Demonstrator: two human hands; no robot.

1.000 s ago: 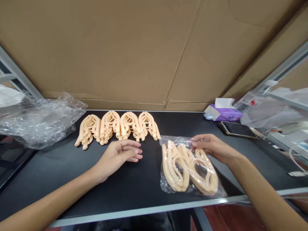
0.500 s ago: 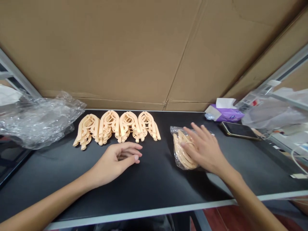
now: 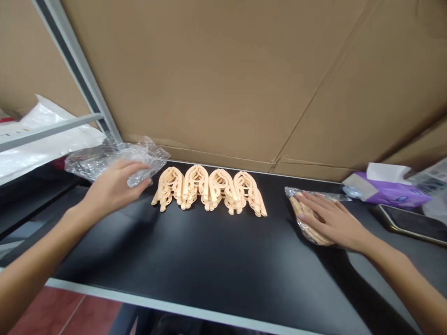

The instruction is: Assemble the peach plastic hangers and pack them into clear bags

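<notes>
My left hand (image 3: 118, 186) is at the pile of clear plastic bags (image 3: 153, 156) on the left, thumb and fingers apart; whether it touches them I cannot tell. On the right, my right hand (image 3: 330, 218) lies with its fingers stretched out over a clear bag of beige pieces (image 3: 307, 228), covering part of it. Between the hands, several stacks of beige plastic folding hangers (image 3: 197, 184) stand in a side-by-side row at the back of the black table (image 3: 209, 260).
A purple tissue pack (image 3: 394, 188) and a phone (image 3: 415, 223) lie at the right. Cardboard (image 3: 223, 83) walls off the back. A metal frame post (image 3: 80, 60) rises at the left, beside white packaging (image 3: 49, 130) behind a rail.
My left hand has moved left, from in front of the hanger stacks to the plastic bags. My right hand has settled flatter on the bagged pieces. The view has turned left.
</notes>
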